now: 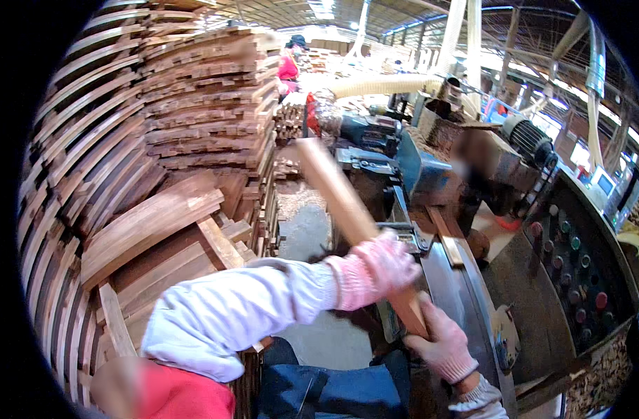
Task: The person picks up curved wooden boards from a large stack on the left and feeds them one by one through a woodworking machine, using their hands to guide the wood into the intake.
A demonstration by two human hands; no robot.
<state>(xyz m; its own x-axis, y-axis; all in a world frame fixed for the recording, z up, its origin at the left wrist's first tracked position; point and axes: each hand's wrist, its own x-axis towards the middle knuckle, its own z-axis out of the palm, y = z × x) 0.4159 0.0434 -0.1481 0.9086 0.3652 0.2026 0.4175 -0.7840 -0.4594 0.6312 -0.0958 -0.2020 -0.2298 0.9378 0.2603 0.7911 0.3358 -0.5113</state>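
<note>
A wooden board [337,188] is held up slantwise in front of me, its far end pointing away and slightly left. My left hand [386,265], in a pink knit glove, is closed round the board toward its near end. At the near end itself, my right hand [445,342], gloved too, grips the wood with its thumb along the side. The board hangs over the left edge of a metal machine table [466,300]. On that table a shorter wooden strip [445,241] lies close to the machine's blue guard [421,171].
Tall stacks of wooden pieces [201,105] rise on the left, with a thick curved plank [152,227] lying on the nearer pile. An electric motor [527,140] and a panel with coloured buttons [571,265] stand at right. A person in red [289,68] is far back.
</note>
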